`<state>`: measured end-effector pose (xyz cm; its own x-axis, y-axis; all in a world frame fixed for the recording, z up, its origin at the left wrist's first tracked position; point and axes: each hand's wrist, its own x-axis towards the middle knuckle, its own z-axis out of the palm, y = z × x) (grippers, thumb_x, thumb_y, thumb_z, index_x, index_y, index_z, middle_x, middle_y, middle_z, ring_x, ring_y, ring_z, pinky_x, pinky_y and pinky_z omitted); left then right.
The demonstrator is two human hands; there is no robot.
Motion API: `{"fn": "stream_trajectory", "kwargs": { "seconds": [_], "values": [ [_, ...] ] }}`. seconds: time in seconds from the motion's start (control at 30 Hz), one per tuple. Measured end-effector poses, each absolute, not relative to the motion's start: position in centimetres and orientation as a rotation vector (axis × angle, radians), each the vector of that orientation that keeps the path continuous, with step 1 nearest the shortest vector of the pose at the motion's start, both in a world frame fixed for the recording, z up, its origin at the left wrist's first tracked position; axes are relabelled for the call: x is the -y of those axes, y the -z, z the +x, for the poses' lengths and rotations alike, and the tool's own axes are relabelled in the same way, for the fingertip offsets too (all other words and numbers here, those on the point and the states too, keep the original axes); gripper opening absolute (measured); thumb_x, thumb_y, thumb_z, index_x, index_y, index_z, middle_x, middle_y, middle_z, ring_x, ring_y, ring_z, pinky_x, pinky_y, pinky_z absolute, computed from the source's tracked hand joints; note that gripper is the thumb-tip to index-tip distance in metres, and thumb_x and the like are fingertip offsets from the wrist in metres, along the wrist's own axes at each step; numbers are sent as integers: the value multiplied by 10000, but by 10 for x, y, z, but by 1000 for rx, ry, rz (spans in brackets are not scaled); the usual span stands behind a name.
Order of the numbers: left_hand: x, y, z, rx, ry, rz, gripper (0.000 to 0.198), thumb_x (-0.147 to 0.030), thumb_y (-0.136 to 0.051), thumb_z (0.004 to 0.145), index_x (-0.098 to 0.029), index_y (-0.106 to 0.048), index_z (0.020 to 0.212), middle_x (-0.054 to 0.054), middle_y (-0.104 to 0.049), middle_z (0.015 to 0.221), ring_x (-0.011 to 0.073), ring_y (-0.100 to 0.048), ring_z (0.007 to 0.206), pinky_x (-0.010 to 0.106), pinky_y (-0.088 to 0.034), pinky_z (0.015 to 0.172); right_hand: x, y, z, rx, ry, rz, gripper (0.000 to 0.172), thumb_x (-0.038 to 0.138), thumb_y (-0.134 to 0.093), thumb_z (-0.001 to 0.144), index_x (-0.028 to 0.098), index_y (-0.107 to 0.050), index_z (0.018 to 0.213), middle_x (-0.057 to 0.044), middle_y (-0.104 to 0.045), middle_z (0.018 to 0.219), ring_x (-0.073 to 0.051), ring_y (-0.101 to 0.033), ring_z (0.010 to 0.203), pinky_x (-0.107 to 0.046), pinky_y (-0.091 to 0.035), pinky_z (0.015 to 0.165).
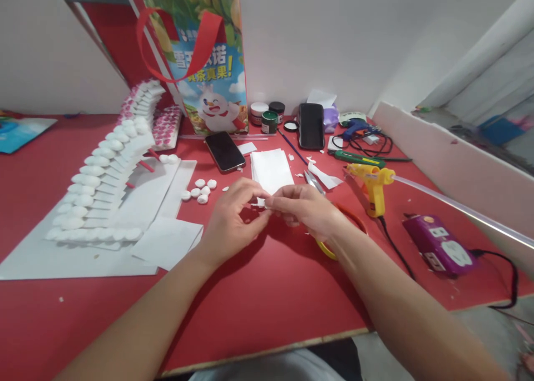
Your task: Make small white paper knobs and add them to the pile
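Observation:
Over the red table, my left hand (233,217) and my right hand (306,206) meet, fingertips closed on a small crumpled white paper piece (259,203). Fingers cover most of it. Just beyond lies a stack of white paper sheets (273,167). Left of my left hand sit several small white rounded pieces (203,191). Beneath my right hand and forearm are scissors, their blades (314,182) and yellow-red handle (327,250) partly showing. Farther left, a curved, stepped structure edged with white rounded pieces (92,171) stands on a white board (75,264).
A yellow glue gun (373,183) with a long clear stick and a purple power strip (438,245) lie right, with cords. Behind are a phone (225,151), paint jars (269,122), a black case (311,126), a green-handled tool (359,158) and a tall printed bag (208,64).

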<state>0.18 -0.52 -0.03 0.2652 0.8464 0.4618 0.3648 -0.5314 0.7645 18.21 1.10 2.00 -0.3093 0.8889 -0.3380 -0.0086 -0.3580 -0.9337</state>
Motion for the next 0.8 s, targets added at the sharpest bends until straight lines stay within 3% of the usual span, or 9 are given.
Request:
{"fn": "stream_trajectory", "kwargs": {
  "seconds": [0.1,0.33,0.5,0.63,0.8],
  "values": [
    [4,2,4,-1061,-1177,2039,87,-148,-636,880,-219,-666,921,50,-647,949,192,-614,883,316,-493,807,-11,-19,182,1240,-1745,-1308,389,435,-907,631,149,-643,630,55,-496,501,-51,-384,455,-213,-245,431],
    [3,-35,-28,-1407,-1038,1904,34,-253,-704,861,-221,-713,857,35,-695,884,180,-611,761,312,-463,732,-17,-18,191,1264,-1636,-1320,532,651,-786,758,122,-736,792,7,-579,608,-51,-390,487,-217,-251,444],
    [4,-67,-77,-1704,-892,2100,38,-297,-745,818,-277,-748,849,30,-726,895,219,-611,746,330,-418,658,-19,-17,193,1224,-1596,-1284,472,594,-827,730,134,-723,735,5,-582,617,-49,-374,490,-224,-230,439],
    [0,-48,-97,-1822,-689,2032,43,-251,-738,778,-254,-714,743,30,-686,749,219,-601,650,320,-378,605,-20,-15,193,1235,-1583,-1271,410,539,-815,760,141,-720,728,12,-577,605,-50,-375,492,-223,-228,437],
    [-5,-16,-103,-1927,-551,2004,48,-248,-703,787,-249,-691,740,50,-694,805,235,-602,684,319,-361,620,-21,-15,194,1187,-1575,-1268,371,494,-826,753,142,-717,714,-2,-611,636,-40,-355,476,-218,-209,421]
  ]
}}
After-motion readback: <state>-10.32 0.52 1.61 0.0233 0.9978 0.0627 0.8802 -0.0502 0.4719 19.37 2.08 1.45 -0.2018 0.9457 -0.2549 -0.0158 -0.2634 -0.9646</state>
